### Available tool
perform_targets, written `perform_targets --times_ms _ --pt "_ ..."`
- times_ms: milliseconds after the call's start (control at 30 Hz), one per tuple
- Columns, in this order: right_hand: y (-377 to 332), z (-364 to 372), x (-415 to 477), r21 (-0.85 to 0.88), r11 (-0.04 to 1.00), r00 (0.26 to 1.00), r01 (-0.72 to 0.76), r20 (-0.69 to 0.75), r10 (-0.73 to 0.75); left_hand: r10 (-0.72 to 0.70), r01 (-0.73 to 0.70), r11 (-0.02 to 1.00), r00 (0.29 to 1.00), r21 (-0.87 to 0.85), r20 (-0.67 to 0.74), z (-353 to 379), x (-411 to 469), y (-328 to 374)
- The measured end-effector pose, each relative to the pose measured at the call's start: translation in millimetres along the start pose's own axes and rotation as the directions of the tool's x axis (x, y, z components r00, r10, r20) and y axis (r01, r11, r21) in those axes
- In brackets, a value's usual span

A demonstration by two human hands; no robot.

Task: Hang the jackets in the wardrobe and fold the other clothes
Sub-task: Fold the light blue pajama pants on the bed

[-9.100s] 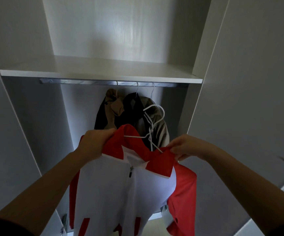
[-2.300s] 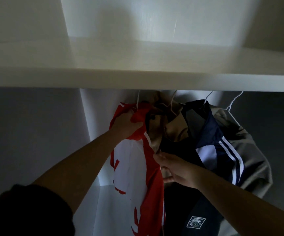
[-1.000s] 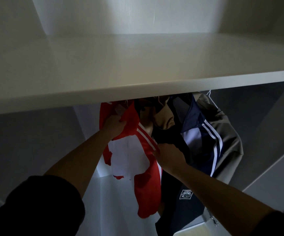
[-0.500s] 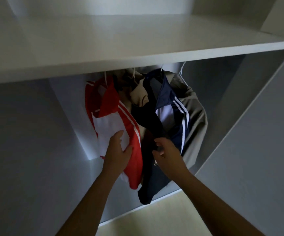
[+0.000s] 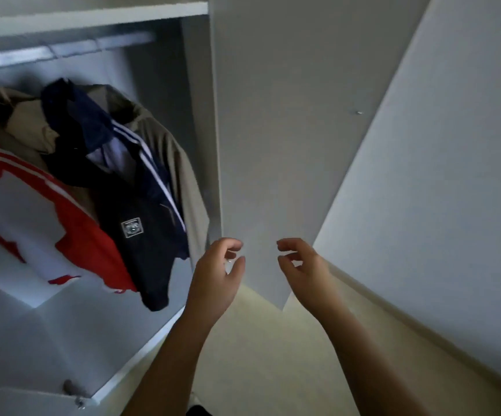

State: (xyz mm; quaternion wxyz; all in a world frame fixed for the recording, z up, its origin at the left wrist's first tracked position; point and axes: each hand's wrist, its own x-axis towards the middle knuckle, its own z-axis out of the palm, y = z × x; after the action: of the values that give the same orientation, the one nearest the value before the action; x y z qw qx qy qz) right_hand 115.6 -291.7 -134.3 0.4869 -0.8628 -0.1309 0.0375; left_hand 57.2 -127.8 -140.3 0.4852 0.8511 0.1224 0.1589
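Observation:
The red and white jacket [image 5: 36, 211] hangs at the left inside the wardrobe, below the metal rail [image 5: 63, 51]. Beside it hang a navy jacket with white stripes [image 5: 129, 187] and a khaki jacket [image 5: 180, 163]. My left hand [image 5: 217, 277] and my right hand [image 5: 304, 270] are out in front of the wardrobe, to the right of the clothes, fingers curled loosely and holding nothing. Both hands float before the lower edge of the open white door [image 5: 273, 115].
The open wardrobe door stands right behind my hands. A white wall [image 5: 441, 181] runs along the right. Pale floor [image 5: 258, 355] lies below. The wardrobe's bottom panel [image 5: 48, 340] and a lower door hinge [image 5: 78, 400] sit at the lower left.
Both hands have let go of the hanging jackets and drawn back out of the wardrobe. The view has swung right, toward the door.

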Motion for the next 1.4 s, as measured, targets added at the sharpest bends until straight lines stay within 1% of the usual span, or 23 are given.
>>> perform_targets --times_ms 67,133,233,300,400,533,633,733,1000,1067,1133,1200,1267,1333,1400 --pt "27 -52 -39 0.02 0.998 0.994 -0.055 -0.092 0.057 0.072 -0.071 0.997 0.994 -0.011 0.082 48 -24 31" --pt "54 -103 -78 0.034 0.993 0.974 -0.114 -0.192 0.118 0.151 -0.145 0.988 0.971 -0.043 0.186 98 -49 63" --pt "90 -177 -130 0.053 0.975 0.915 -0.215 -0.339 0.22 0.263 -0.24 0.965 0.897 -0.11 0.354 169 -81 113" --pt "112 -221 -161 0.084 0.961 0.85 -0.265 -0.449 0.274 0.348 -0.309 0.937 0.826 -0.161 0.443 212 -99 146" --pt "144 -273 -202 0.143 0.937 0.719 -0.318 -0.608 0.337 0.471 -0.417 0.88 0.703 -0.227 0.533 272 -120 189" --pt "187 -323 -251 0.186 0.895 0.547 -0.406 -0.735 0.401 0.571 -0.484 0.812 0.542 -0.327 0.616 349 -148 231" --pt "221 -361 -276 0.251 0.846 0.437 -0.47 -0.767 0.47 0.6 -0.481 0.784 0.424 -0.392 0.678 412 -168 258" --pt "257 -407 -291 0.318 0.81 0.334 -0.492 -0.79 0.513 0.611 -0.465 0.768 0.326 -0.44 0.721 481 -182 287" --pt "344 -556 -317 0.448 0.726 0.081 -0.522 -0.821 0.565 0.648 -0.464 0.689 0.05 -0.557 0.76 671 -202 402" --pt "369 -584 -333 0.481 0.696 0.006 -0.533 -0.82 0.572 0.632 -0.459 0.679 -0.031 -0.573 0.775 718 -218 422" --pt "380 -597 -343 0.511 0.674 -0.029 -0.533 -0.808 0.589 0.618 -0.455 0.676 -0.08 -0.58 0.782 744 -229 431" --pt "400 -614 -368 0.567 0.642 -0.115 -0.515 -0.789 0.604 0.588 -0.441 0.673 -0.169 -0.594 0.791 781 -258 441" --pt "419 -630 -395 0.606 0.62 -0.185 -0.498 -0.773 0.606 0.549 -0.438 0.668 -0.255 -0.601 0.796 814 -289 451" --pt "442 -647 -424 0.641 0.601 -0.239 -0.478 -0.753 0.613 0.532 -0.423 0.651 -0.337 -0.63 0.777 846 -322 462" --pt "468 -664 -453 0.682 0.57 -0.282 -0.458 -0.719 0.635 0.517 -0.415 0.639 -0.391 -0.647 0.762 876 -353 470"
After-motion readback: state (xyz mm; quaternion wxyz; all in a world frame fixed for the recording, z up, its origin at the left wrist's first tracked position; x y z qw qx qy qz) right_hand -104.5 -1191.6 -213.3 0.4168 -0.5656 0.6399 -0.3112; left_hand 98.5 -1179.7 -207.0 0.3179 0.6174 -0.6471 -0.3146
